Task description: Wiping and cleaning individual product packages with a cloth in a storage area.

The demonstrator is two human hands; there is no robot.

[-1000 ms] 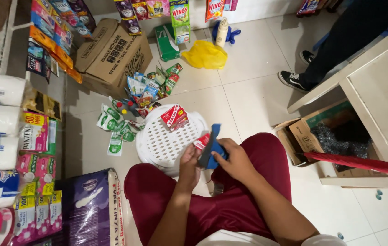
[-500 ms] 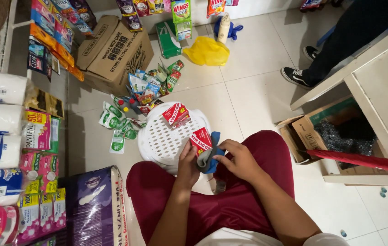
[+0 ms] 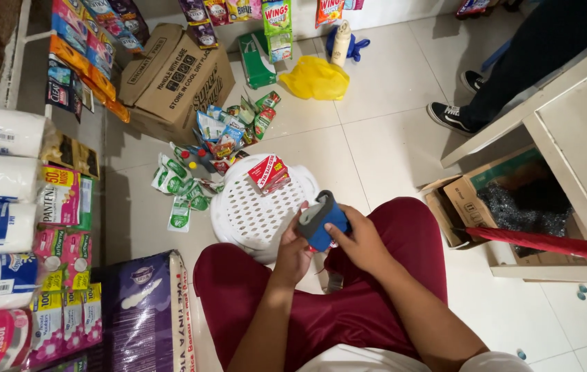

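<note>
I sit on the tiled floor in dark red trousers. Both hands meet over my lap around a blue and grey hand-held device (image 3: pixel 322 219). My right hand (image 3: pixel 362 242) grips its lower body from the right. My left hand (image 3: pixel 295 249) closes on its left side and underside. Just ahead of my hands stands an upturned white perforated plastic basket (image 3: pixel 249 213), and a small red box (image 3: pixel 268 173) lies on top of it.
Green and red sachets (image 3: pixel 184 184) and snack packs (image 3: pixel 228 127) litter the floor beyond the basket. A cardboard box (image 3: pixel 173 79) and a yellow bag (image 3: pixel 315 78) lie farther off. Shelves of tissue rolls (image 3: pixel 1 179) line the left. Another person's shoes (image 3: pixel 452 117) and a wooden counter (image 3: pixel 569 131) stand to the right.
The small red packet that was against the device is no longer in my hands. The device has turned so its grey top faces up, and both hands sit slightly lower over my lap.
</note>
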